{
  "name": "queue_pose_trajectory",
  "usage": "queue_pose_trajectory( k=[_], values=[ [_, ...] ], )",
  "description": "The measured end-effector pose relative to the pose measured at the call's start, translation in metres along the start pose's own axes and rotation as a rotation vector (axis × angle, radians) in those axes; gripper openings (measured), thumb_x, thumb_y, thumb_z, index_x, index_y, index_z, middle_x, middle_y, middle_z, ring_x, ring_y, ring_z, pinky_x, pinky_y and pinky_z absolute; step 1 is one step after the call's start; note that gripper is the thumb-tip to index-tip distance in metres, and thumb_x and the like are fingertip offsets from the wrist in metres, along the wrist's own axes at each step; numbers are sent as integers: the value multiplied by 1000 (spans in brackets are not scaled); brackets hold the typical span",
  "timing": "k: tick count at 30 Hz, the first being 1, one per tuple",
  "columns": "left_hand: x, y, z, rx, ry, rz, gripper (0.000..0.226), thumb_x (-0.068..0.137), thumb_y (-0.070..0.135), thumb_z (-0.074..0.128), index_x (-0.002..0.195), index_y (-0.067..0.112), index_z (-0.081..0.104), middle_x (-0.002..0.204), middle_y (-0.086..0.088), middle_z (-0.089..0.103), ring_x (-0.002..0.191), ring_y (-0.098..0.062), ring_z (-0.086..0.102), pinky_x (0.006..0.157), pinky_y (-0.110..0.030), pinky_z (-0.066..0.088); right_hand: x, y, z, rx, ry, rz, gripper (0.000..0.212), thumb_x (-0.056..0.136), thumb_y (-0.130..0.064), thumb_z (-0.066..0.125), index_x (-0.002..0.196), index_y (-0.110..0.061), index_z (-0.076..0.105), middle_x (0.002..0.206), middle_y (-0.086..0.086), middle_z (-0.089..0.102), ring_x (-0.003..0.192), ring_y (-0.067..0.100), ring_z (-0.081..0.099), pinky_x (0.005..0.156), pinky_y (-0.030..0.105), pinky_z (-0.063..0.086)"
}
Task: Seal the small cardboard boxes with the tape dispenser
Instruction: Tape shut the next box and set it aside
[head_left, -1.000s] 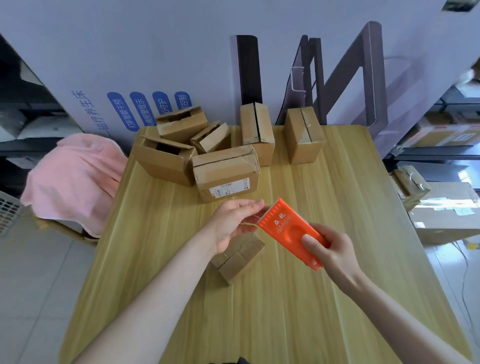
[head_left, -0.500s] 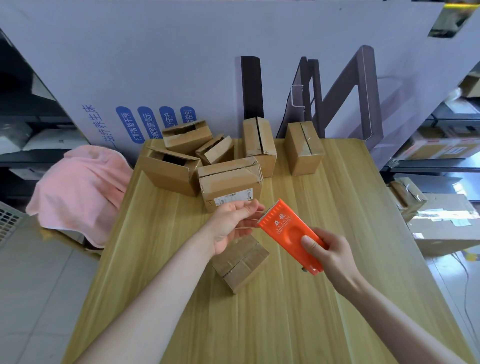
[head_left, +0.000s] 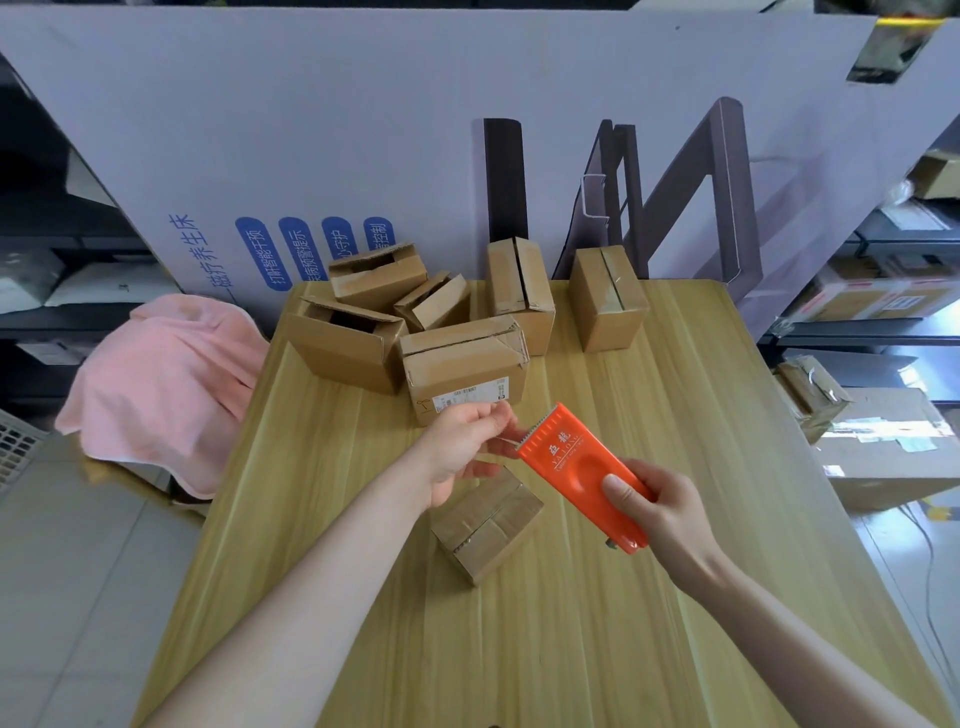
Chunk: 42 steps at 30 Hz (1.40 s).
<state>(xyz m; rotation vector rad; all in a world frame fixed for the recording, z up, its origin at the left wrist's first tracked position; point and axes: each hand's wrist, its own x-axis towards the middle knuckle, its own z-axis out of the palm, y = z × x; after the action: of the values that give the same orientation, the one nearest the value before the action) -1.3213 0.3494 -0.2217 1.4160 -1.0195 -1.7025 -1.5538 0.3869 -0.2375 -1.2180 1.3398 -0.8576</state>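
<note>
My right hand (head_left: 660, 512) grips the orange tape dispenser (head_left: 582, 473) by its lower end, held above the wooden table (head_left: 597, 623). Its toothed cutting edge points up and left. My left hand (head_left: 462, 447) pinches the clear tape end at that edge. Under both hands a small cardboard box (head_left: 485, 522) lies on the table with its flaps closed; its top looks glossy. Several more small boxes (head_left: 465, 366) stand at the far end, some with open flaps.
A large printed carton panel (head_left: 415, 156) stands upright behind the table. A pink cloth (head_left: 161, 384) hangs over something at the left edge. Cartons (head_left: 893, 447) and shelves stand on the right. Bare tabletop lies near me.
My hands and the dispenser have held nearly the same pose. The view has tilted, so everything sits slightly lower in the frame.
</note>
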Motion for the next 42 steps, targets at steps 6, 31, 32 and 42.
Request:
queue_pose_trajectory(
  k=[6, 31, 32, 42],
  values=[
    [-2, -2, -1, 55, -4, 18, 23, 76, 35, 73, 89, 18, 67, 82, 5, 74, 78, -6, 69, 50, -18, 48, 0, 1, 0, -22, 14, -6, 29, 75, -37, 67, 91, -15, 73, 70, 24, 66, 50, 29, 61, 49, 46, 51],
    [-3, -3, 1, 26, 18, 0, 20, 84, 38, 66, 93, 20, 68, 83, 9, 72, 75, -1, 66, 58, -20, 50, 2, 10, 0, 52, -56, 25, 28, 75, -38, 69, 85, -12, 74, 65, 19, 64, 50, 34, 60, 46, 40, 51],
    [-4, -3, 0, -3, -16, -10, 27, 77, 40, 69, 95, 19, 69, 84, 7, 73, 78, -2, 66, 62, -21, 51, 2, 10, -1, 59, -60, 25, 28, 75, -37, 69, 86, -12, 74, 65, 19, 64, 51, 33, 60, 45, 39, 52],
    [0, -7, 5, -254, -96, -76, 5, 80, 17, 67, 83, 13, 66, 70, 4, 71, 64, -5, 65, 55, -16, 52, 4, 9, -4, 98, -128, 18, 56, 66, -52, 73, 95, -4, 71, 76, 31, 65, 55, 37, 64, 48, 39, 52]
  ],
)
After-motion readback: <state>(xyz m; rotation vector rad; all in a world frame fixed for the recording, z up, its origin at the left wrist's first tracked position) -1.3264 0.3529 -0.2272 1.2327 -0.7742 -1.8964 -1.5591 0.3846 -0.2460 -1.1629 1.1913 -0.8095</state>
